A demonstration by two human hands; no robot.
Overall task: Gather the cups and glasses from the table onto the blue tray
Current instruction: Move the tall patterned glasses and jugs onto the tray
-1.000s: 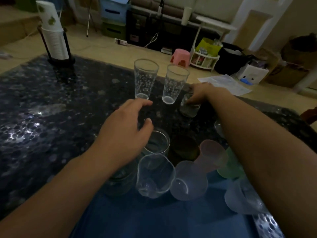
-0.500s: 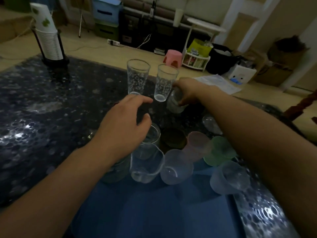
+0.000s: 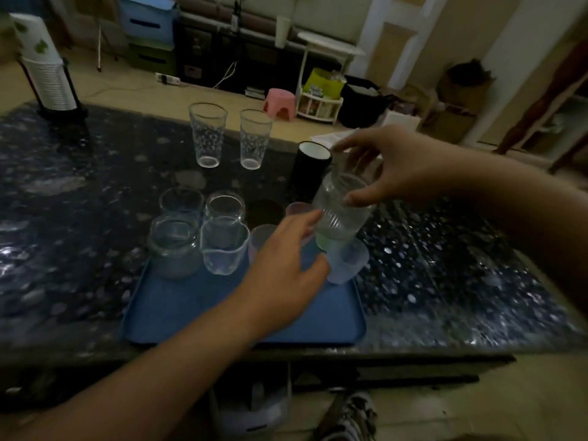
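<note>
My right hand (image 3: 399, 163) grips a clear ribbed glass (image 3: 342, 208) by its rim, tilted in the air over the right back corner of the blue tray (image 3: 178, 310). My left hand (image 3: 286, 268) hovers over the tray with fingers spread, its fingertips at the ribbed glass and a pale blue cup (image 3: 345, 265). Several clear glasses (image 3: 224, 246) and pastel cups crowd the tray's far half. Two tall patterned glasses (image 3: 208, 135) (image 3: 254, 138) and a black cup (image 3: 310, 170) stand on the dark table beyond the tray.
A stack of paper cups in a black holder (image 3: 47, 74) stands at the table's far left corner. The dark speckled table (image 3: 461, 265) spreads to both sides of the tray. Floor clutter and a pink stool (image 3: 280, 101) lie behind.
My right hand lifted the ribbed glass from beside the tall glasses and carried it back toward the tray. My left hand moved right across the tray. The black cup came into view.
</note>
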